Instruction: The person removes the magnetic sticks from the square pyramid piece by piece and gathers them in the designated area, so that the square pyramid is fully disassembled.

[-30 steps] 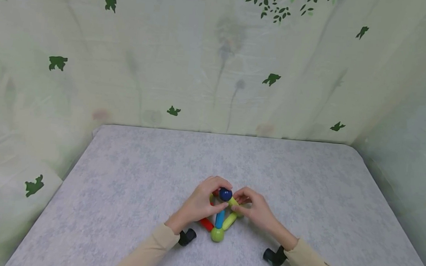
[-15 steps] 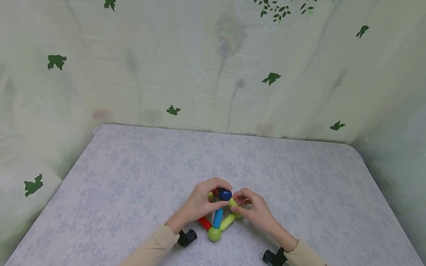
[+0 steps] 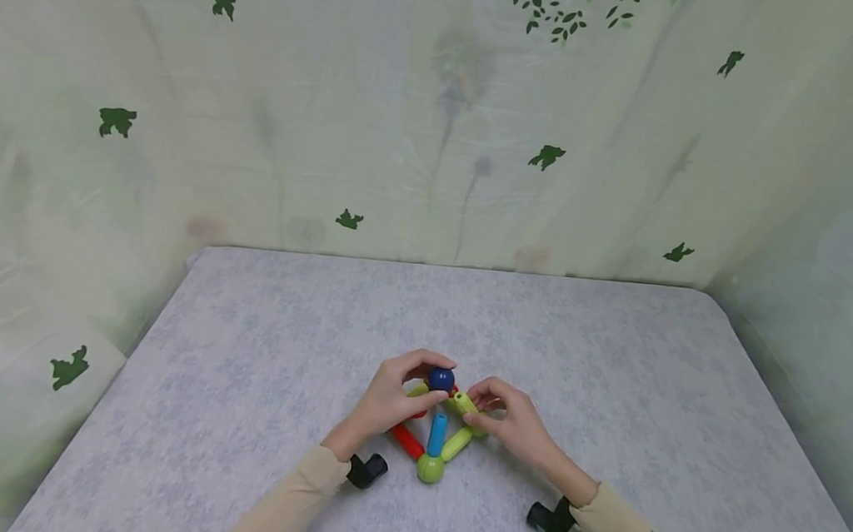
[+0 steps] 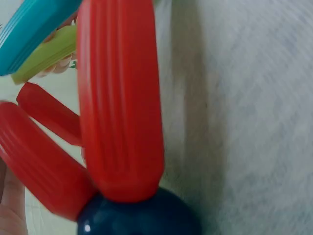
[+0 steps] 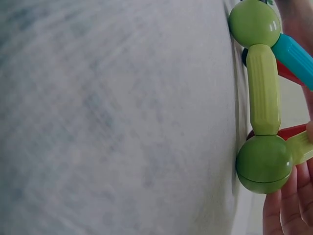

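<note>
My left hand (image 3: 395, 395) pinches a dark blue ball (image 3: 442, 379) between thumb and fingers, above a frame of rods and balls on the table. My right hand (image 3: 511, 416) grips a yellow-green rod (image 3: 466, 403) slanting up from a green ball (image 5: 264, 164). A blue rod (image 3: 437, 435) rises from the front green ball (image 3: 430, 468), its upper end apart from the dark blue ball. From that front ball a red rod (image 3: 407, 441) runs left and another yellow-green rod (image 3: 457, 444) runs right. The left wrist view shows red rods (image 4: 122, 98) meeting at a dark blue ball (image 4: 139, 215).
A grey-white cloth covers the table (image 3: 302, 323). Behind it hangs a pale curtain (image 3: 378, 112) with leaf prints. Black wrist cameras sit at the left wrist (image 3: 368, 470) and the right wrist (image 3: 551, 519), low over the table.
My left hand has moved slightly left and up with the dark blue ball, uncovering the upper ends of the blue and yellow-green rods. The frame has shifted a little left; my right hand stays nearly still.
</note>
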The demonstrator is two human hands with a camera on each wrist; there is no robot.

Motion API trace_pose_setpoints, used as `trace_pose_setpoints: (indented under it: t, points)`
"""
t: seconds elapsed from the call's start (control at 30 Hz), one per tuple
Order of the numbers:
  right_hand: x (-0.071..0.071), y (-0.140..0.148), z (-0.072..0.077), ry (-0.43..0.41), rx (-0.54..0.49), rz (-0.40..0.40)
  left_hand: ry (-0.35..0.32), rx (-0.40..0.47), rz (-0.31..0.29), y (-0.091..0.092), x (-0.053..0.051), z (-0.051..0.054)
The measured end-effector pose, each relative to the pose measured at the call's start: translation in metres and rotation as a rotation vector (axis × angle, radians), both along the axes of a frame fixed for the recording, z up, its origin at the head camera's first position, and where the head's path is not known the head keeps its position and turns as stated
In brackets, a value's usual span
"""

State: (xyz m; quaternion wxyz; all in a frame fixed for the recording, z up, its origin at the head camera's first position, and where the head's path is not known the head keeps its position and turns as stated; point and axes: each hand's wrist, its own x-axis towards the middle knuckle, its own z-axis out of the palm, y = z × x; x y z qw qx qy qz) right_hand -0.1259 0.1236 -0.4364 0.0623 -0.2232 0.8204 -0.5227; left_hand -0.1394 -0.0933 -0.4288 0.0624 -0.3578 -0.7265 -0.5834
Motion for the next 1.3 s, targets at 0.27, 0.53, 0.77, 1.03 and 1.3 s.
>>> trace_pose_setpoints:
  t: [0.27,0.53,0.77,1.03,1.3]
  points:
    - [-0.004,0.0,-0.015,-0.018,0.019,-0.018,-0.087,-0.006,0.045,-0.009,-0.005,0.0]
    - [-0.007,0.007,-0.035,-0.042,0.018,-0.083,-0.18,-0.066,0.185,-0.017,-0.014,0.0]
    - [-0.004,0.012,-0.037,-0.019,0.022,-0.151,-0.173,-0.09,0.229,-0.022,-0.023,0.003]
    - [0.004,0.013,-0.037,-0.044,0.046,-0.299,-0.19,-0.116,0.24,-0.024,-0.036,0.002]
    - [0.012,0.013,-0.036,-0.069,0.048,-0.367,-0.222,-0.146,0.275,-0.026,-0.071,-0.034]
